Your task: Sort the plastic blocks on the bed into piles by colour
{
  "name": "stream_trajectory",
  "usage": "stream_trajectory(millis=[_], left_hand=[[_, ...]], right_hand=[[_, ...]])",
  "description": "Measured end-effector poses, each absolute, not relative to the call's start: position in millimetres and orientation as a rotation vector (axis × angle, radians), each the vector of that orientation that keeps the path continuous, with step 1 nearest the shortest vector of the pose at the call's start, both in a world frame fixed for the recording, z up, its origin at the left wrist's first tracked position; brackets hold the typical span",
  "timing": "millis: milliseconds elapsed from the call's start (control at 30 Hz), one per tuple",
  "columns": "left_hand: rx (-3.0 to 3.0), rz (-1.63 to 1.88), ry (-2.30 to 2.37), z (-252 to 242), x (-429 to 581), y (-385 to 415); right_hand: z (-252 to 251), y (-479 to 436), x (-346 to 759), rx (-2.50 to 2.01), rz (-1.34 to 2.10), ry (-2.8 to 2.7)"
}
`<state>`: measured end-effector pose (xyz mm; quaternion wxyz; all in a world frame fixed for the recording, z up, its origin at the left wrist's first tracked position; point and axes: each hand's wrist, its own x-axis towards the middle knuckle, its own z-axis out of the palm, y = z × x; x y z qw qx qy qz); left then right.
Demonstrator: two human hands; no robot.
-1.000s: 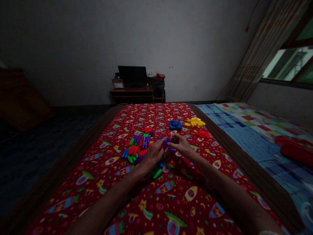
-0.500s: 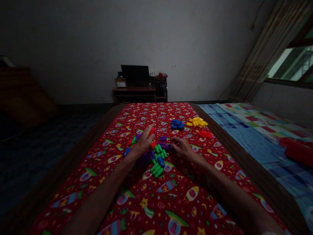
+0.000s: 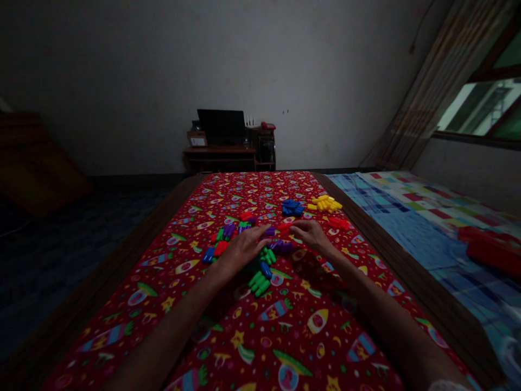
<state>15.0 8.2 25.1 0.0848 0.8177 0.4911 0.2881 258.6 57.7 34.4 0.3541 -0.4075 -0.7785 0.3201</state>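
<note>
A mixed pile of small plastic toy pieces lies in the middle of the red patterned cloth. My left hand [image 3: 244, 248] reaches over it with fingers stretched, hiding part of the pile; its fingertips are beside a purple piece [image 3: 268, 232]. With its fingertips my right hand [image 3: 310, 234] pinches a red plastic piece [image 3: 284, 228], low over the cloth. More purple pieces [image 3: 281, 247] lie just below that hand. Green pieces [image 3: 259, 283] and a blue one [image 3: 266, 270] are nearest me. Red [image 3: 221, 248] and blue [image 3: 209, 255] pieces lie left of my left hand.
Farther back are a blue heap [image 3: 292, 207], a yellow heap [image 3: 325, 204] and a small red group [image 3: 338, 224]. The cloth [image 3: 244, 347] covers a table with brown edges. A bed [image 3: 407, 228] stands at the right; a desk with a monitor [image 3: 222, 126] is by the wall.
My left hand has shifted right and nearer over the pile, uncovering pieces on its left. My right hand has moved slightly forward and now has a red piece at its fingertips.
</note>
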Motion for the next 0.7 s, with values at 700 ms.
stream_trajectory(millis=[700], left_hand=[[2.331,0.592,1.715,36,10,15]], right_hand=[[52,59,285,-1.163,0.418,-2.191]])
